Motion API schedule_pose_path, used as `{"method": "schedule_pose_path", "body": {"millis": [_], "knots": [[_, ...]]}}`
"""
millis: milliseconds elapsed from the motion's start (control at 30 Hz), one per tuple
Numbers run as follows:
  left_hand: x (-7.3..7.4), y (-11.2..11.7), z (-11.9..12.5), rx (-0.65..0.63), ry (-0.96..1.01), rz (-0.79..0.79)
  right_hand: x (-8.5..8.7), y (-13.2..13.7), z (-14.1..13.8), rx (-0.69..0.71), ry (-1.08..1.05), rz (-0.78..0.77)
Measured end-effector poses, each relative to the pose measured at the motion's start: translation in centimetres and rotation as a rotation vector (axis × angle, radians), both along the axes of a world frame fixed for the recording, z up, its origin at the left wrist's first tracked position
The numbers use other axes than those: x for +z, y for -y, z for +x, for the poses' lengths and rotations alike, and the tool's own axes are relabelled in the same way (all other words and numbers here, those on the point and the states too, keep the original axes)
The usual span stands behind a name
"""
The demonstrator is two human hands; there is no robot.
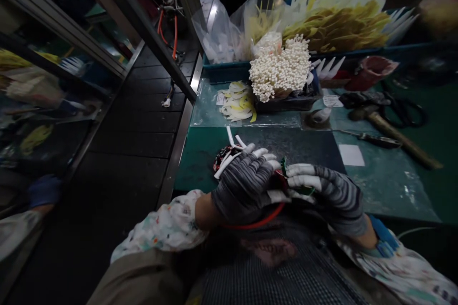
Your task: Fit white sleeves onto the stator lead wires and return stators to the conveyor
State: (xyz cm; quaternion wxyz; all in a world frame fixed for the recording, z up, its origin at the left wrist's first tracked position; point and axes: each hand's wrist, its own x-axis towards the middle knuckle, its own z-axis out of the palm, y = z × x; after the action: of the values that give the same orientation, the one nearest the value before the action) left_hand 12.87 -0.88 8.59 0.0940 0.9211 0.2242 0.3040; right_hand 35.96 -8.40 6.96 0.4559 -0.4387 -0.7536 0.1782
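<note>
Holding a small wound coil point(223, 156) at the near edge of the green bench point(386, 181), both gloved hands meet over it. The left hand point(245, 186) is curled around the coil, fingers together and clamped on it, with white strips point(232, 145) sticking up past the knuckles. The right hand point(331, 193) presses in from the other side, its white fingertips point(298, 170) pinched on a green and red bit point(284, 171) just beside the left fingers. A red wire point(257, 223) loops under both wrists.

Judging by the grip, the step in hand looks like seating or tucking insulation into the coil; what exactly sits between the fingertips is too small to tell. The next move would call for a steady left hold while the right fingers push or pull finely, without letting the loose strips slip.

Farther back lie a pile of white sticks point(281, 69), a hammer point(393, 136), scissors point(404, 109) and a tray of yellow slips point(339, 26).
</note>
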Motion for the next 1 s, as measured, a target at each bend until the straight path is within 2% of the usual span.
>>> {"method": "schedule_pose_path", "body": {"millis": [100, 267, 400, 467, 500, 567, 633, 700, 733, 800, 900, 1000], "knots": [[-0.4, 0.3, 0.5, 0.082, -0.015, 0.148, -0.3, -0.4, -1.3, -0.108, -0.177, -0.042], [-1.2, 0.3, 0.4, 0.180, 0.042, 0.243, -0.7, -2.6, -5.2, -0.347, -0.561, -0.001], [-2.0, 0.7, -0.8, 0.234, -0.001, 0.312, -1.4, -4.0, -7.6, -0.325, -0.687, 0.012], [-1.5, 0.7, -2.2, 0.206, -0.029, 0.262, -1.7, -4.4, -8.1, -0.282, -0.749, -0.014], [-1.0, 0.6, -3.0, 0.150, -0.039, 0.207, -1.9, -4.6, -8.2, -0.261, -0.774, -0.032], [0.4, -0.1, -4.9, -0.010, -0.009, 0.030, -2.0, -5.0, -8.5, -0.222, -0.841, -0.082], [1.7, -1.3, -6.4, -0.112, 0.138, -0.211, -1.9, -5.3, -8.7, -0.187, -0.910, -0.132], [2.5, -2.7, -7.1, -0.054, 0.307, -0.362, -1.8, -5.5, -9.1, -0.174, -0.935, -0.171], [2.6, -3.4, -7.0, 0.001, 0.353, -0.369, -1.8, -5.5, -9.2, -0.175, -0.934, -0.183], [2.5, -4.7, -6.3, 0.054, 0.341, -0.282, -2.1, -5.6, -9.5, -0.182, -0.919, -0.199], [2.2, -6.0, -4.8, -0.029, 0.220, -0.151, -3.0, -5.5, -9.6, -0.203, -0.920, -0.190], [2.4, -6.5, -4.2, -0.100, 0.153, -0.120, -4.0, -5.5, -9.6, -0.207, -0.927, -0.150]]}}
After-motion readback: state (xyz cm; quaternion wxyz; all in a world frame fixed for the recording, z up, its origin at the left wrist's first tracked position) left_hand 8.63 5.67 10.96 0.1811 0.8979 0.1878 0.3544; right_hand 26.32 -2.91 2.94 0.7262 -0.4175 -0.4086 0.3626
